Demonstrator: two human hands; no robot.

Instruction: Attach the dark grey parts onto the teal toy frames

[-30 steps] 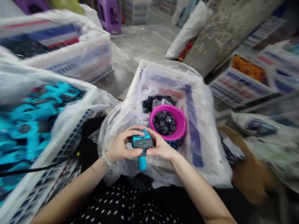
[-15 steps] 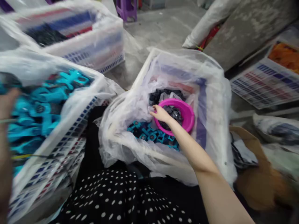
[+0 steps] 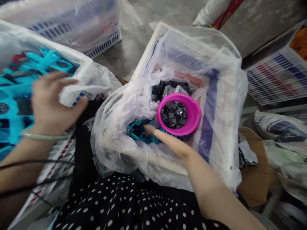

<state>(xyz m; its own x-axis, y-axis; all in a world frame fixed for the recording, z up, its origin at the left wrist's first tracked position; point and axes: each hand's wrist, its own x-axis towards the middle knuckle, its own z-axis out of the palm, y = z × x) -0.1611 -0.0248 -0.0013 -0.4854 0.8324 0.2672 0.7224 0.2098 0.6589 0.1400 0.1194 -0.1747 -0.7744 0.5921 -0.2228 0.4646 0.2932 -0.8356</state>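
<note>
My right hand (image 3: 150,129) reaches down into the plastic-lined basket (image 3: 165,163) in front of me, among blue plastic parts (image 3: 136,135) with dark round pieces. Its fingertips are hidden there, so I cannot make out a grip. Just beyond it, a pink bowl (image 3: 194,119) holds small dark grey plastic pieces (image 3: 174,113). My left hand (image 3: 51,99), with a pale bangle at the wrist, is in front of the left basket's larger turquoise parts (image 3: 14,105). Its fingers are spread and nothing shows in them.
More black pieces (image 3: 168,88) lie behind the bowl on crumpled liner. Another lined basket (image 3: 96,30) stands at the back left, and a slatted crate (image 3: 275,76) at the right. Cardboard (image 3: 256,169) and sacks (image 3: 280,126) lie at the right. Dark cords (image 3: 35,163) cross my left forearm.
My left hand has come right from the far left edge, free of the turquoise parts it was over. My right hand has moved from the bowl's rim down to the blue parts.
</note>
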